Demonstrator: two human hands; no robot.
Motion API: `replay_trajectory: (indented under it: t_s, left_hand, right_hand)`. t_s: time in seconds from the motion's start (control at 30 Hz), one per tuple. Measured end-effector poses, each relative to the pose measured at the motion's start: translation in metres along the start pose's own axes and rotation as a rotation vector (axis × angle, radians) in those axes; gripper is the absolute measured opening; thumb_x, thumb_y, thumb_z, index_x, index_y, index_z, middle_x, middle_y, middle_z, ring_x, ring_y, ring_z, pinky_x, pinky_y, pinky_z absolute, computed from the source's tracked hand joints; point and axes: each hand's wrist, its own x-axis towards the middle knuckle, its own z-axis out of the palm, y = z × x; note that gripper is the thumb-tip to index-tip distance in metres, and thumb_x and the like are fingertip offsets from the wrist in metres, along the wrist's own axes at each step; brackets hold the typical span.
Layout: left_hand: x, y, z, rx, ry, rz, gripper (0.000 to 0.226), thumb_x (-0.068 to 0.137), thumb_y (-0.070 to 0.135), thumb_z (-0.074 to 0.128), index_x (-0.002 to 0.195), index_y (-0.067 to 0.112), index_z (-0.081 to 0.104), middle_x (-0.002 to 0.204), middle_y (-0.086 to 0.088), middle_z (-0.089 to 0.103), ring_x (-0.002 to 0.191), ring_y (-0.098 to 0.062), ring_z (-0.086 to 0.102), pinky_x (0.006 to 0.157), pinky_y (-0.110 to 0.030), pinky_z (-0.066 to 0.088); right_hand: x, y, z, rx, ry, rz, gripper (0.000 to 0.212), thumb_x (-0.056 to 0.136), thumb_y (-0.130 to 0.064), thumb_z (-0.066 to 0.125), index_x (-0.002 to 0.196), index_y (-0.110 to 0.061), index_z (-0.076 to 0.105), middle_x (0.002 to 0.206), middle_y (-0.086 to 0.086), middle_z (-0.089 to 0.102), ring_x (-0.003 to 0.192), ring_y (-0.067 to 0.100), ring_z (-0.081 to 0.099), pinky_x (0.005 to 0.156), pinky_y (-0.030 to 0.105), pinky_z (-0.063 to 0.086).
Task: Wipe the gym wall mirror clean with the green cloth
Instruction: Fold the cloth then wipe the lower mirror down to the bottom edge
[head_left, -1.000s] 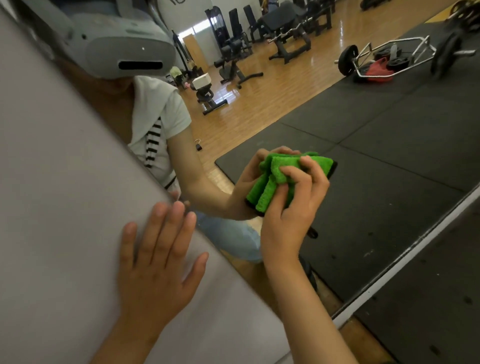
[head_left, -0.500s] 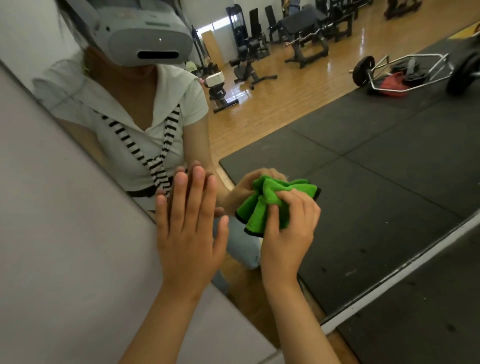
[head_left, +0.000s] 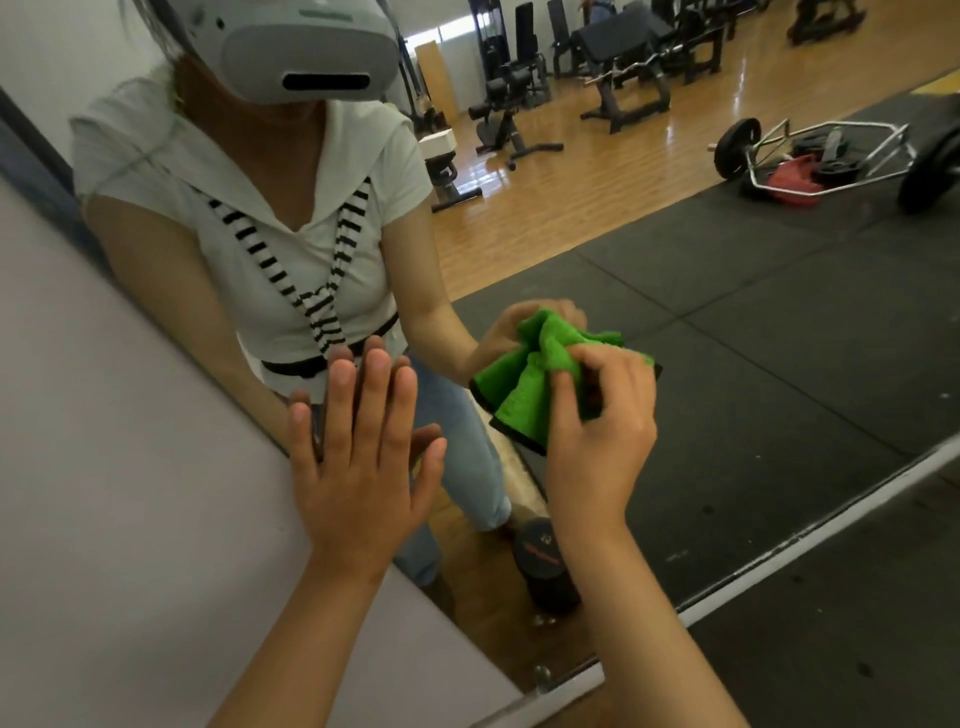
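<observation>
The green cloth (head_left: 524, 384) is gripped by the right hand (head_left: 602, 431) against the mirror (head_left: 753, 338), the left hand (head_left: 358, 467) spread flat; wiping is judged unfinished

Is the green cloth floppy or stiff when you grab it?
Probably floppy: the green cloth bunches into soft folds where the right hand pinches it, and its black-edged corner droops. It likely feels light, since a few fingers seem enough to hold it up. Its fuzzy surface suggests it shouldn't slip out easily.
</observation>
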Motion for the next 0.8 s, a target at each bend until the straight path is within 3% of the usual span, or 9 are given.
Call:
replay_trajectory:
  t_s: [0.1, 0.2, 0.37, 0.47, 0.63, 0.8]
  left_hand:
    - [-0.001, 0.000, 0.002, 0.011, 0.006, -0.004, 0.078, 0.099, 0.046, 0.042, 0.161, 0.012, 0.008, 0.169, -0.005, -0.003, 0.156, -0.023, -0.002, 0.126, -0.045, -0.001]
    - [-0.002, 0.001, 0.001, 0.002, 0.004, -0.009, 0.081, 0.098, 0.047, 0.043, 0.161, 0.012, 0.007, 0.169, -0.005, -0.004, 0.156, -0.023, -0.003, 0.126, -0.045, -0.002]
    - [-0.002, 0.002, 0.003, 0.026, 0.003, -0.003, 0.081, 0.099, 0.049, 0.041, 0.161, 0.012, 0.005, 0.169, -0.004, -0.006, 0.156, -0.023, -0.004, 0.126, -0.045, -0.003]
    - [-0.003, 0.002, 0.005, 0.029, 0.015, -0.005, 0.081, 0.099, 0.049, 0.042, 0.161, 0.013, 0.004, 0.169, -0.004, -0.006, 0.156, -0.022, -0.004, 0.126, -0.045, -0.003]
    - [-0.002, 0.003, 0.004, 0.027, 0.021, -0.011, 0.077, 0.101, 0.050, 0.037, 0.161, 0.014, 0.005, 0.169, -0.003, -0.006, 0.156, -0.021, -0.003, 0.126, -0.044, -0.002]
    - [-0.002, 0.002, 0.003, 0.026, -0.003, -0.001, 0.075, 0.103, 0.052, 0.030, 0.161, 0.013, 0.003, 0.169, -0.003, -0.008, 0.156, -0.022, -0.005, 0.125, -0.044, -0.004]
  right_hand:
    - [-0.025, 0.006, -0.006, -0.008, -0.094, 0.009, 0.015, 0.091, -0.013, 0.059, 0.098, -0.002, 0.067, 0.103, -0.014, 0.052, 0.097, 0.013, 0.056, 0.085, 0.038, 0.051]
    - [-0.049, 0.015, -0.014, -0.053, -0.177, 0.047, 0.009, 0.086, -0.004, 0.067, 0.095, -0.004, 0.067, 0.097, -0.013, 0.054, 0.093, 0.014, 0.056, 0.081, 0.040, 0.051]
    - [-0.005, -0.002, -0.005, -0.010, -0.032, 0.109, 0.006, 0.090, -0.006, 0.064, 0.096, -0.004, 0.064, 0.094, -0.005, 0.055, 0.088, 0.018, 0.057, 0.079, 0.023, 0.046]
    - [-0.013, 0.000, -0.004, 0.024, -0.044, 0.102, 0.010, 0.093, -0.012, 0.060, 0.097, -0.004, 0.064, 0.095, -0.005, 0.054, 0.089, 0.019, 0.058, 0.079, 0.024, 0.047]
    - [-0.045, 0.013, -0.012, -0.011, -0.169, 0.181, 0.011, 0.088, 0.001, 0.069, 0.096, -0.005, 0.064, 0.095, -0.002, 0.057, 0.090, 0.017, 0.058, 0.078, 0.036, 0.050]
    - [-0.016, -0.003, -0.003, 0.011, -0.062, 0.163, 0.006, 0.089, -0.002, 0.065, 0.095, -0.004, 0.064, 0.092, -0.002, 0.056, 0.086, 0.015, 0.056, 0.076, 0.023, 0.045]
